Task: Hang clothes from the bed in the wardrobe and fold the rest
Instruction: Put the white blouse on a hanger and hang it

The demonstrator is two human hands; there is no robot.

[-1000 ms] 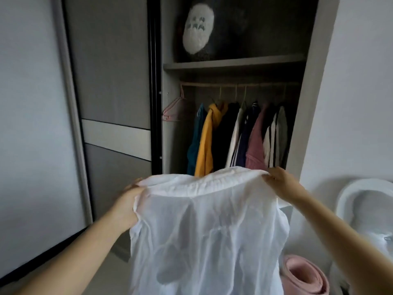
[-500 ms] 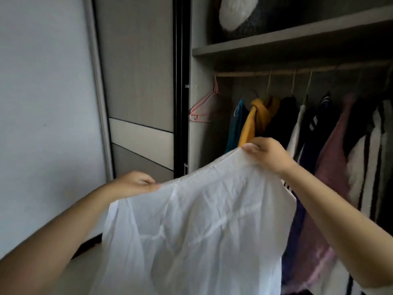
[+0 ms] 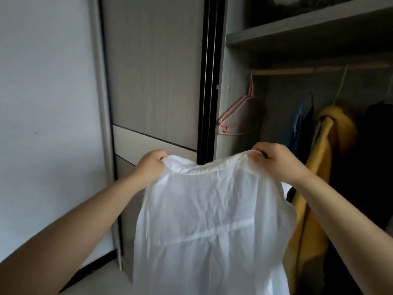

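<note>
While the wardrobe point(image 3: 238, 86) stands open ahead, the white shirt point(image 3: 212, 220) hangs between both arms, long axis vertical, neckline up. Left hand point(image 3: 152, 163) and right hand point(image 3: 274, 160) each pinch a shoulder. Empty pink hangers point(image 3: 236, 118) hang on the rail point(image 3: 319, 70) at one o'clock, just above the right hand, likely the nearer one to reach.

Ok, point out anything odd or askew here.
Only small things: the white shirt held up by both hands is creased, and the empty pink hangers hang tilted at the rail's left end. Nothing looks damaged.
</note>
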